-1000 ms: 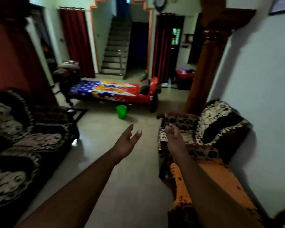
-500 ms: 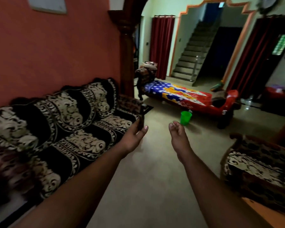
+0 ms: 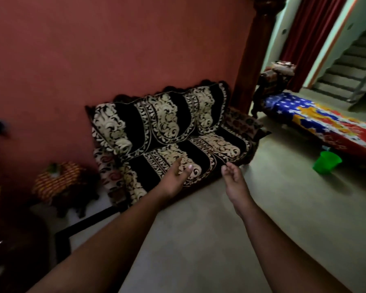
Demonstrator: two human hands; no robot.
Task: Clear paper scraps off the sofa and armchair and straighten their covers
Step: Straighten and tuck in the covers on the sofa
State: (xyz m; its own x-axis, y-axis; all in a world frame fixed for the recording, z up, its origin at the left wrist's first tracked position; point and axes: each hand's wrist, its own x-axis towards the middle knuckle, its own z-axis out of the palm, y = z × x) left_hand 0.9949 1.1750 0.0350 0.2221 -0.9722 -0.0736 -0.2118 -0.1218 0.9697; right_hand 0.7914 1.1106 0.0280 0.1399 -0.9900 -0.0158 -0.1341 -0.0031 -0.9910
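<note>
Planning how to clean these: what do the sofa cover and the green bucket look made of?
Sofa cover: likely soft woven or velvety fabric, matte, black with cream scrollwork and a corded edge. Green bucket: apparently plastic, smooth, slightly translucent, with a thin moulded rim.

Dim room, daylight entering from the stairwell (upper right); left edge blurred, wide-angle bending.

A green plastic bucket stands on the pale floor, just beside a low bed with a bright starry sheet. Dark red curtains hang near grey stairs. A small stool with an orange patterned cover sits by the red wall.
</note>
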